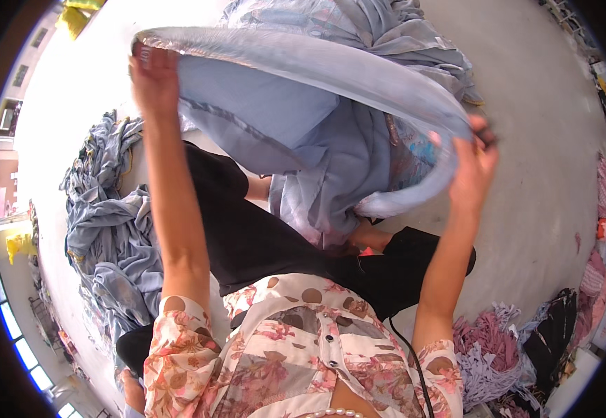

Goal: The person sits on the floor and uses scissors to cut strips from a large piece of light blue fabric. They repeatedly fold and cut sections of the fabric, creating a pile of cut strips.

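A thin grey-blue cloth [268,104] is lifted and spread wide between my two raised hands. My left hand [155,80] is closed on its upper left corner, where a small dark red patch [141,54] shows at the fingers. On the other side my right hand [475,164] grips the right edge; its fingers are blurred, and something dark there is too smeared to name. The lower part of the cloth hangs over my crossed legs and bears a blue and pinkish pattern [418,150]. Behind it lies a heap of similar cloth [386,35] on the floor.
A second long pile of grey-blue cloth [118,237] lies along my left side. At the lower right are bundles of pink and lilac strips [491,348] beside black fabric [556,327]. Pale floor [533,174] stretches to the right. A cable [414,355] runs down my shirt.
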### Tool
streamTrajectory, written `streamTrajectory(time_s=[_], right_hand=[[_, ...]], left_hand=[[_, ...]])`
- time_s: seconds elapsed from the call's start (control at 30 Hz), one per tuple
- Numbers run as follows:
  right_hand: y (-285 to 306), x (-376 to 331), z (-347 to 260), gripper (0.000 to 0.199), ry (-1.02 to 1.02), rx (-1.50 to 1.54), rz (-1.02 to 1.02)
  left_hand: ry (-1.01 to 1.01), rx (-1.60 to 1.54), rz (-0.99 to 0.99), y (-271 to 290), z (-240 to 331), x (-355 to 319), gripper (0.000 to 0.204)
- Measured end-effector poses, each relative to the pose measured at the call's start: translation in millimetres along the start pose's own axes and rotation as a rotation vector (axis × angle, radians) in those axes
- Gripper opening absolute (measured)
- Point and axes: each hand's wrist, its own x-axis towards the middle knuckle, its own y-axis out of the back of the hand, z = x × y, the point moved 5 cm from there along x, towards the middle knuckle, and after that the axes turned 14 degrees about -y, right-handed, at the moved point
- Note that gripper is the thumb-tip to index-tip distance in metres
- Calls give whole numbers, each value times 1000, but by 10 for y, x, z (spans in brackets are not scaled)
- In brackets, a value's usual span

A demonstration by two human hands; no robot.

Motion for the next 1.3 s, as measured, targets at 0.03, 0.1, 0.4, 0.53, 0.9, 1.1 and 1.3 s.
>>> streamTrajectory(time_s=[0.03,0.1,0.4,0.53,0.9,1.1,1.3], right_hand=[[-175,117,57,13,-15,-69,-38],[-564,307,180,12,-42,-220,-164],[-479,397,1245,27,-200,-295,-164],[453,-369,1935,16,-346,-264,81],[9,-1305,2590,30,-238,-803,127],[572,-1044,2852,12,-173,-978,458],[933,-784,2530,12,-226,-531,467]], left_hand=[[-17,282,305,-125,-303,-408,51],[311,384,156,-110,-869,-1296,73],[1315,268,-28,-461,-2063,-3677,50],[1338,60,132,35,-2127,-3697,41],[1281,-47,292,164,-1971,-3698,43],[1040,-59,315,27,-1899,-3198,37],[853,-105,193,-179,-1788,-2453,40]])
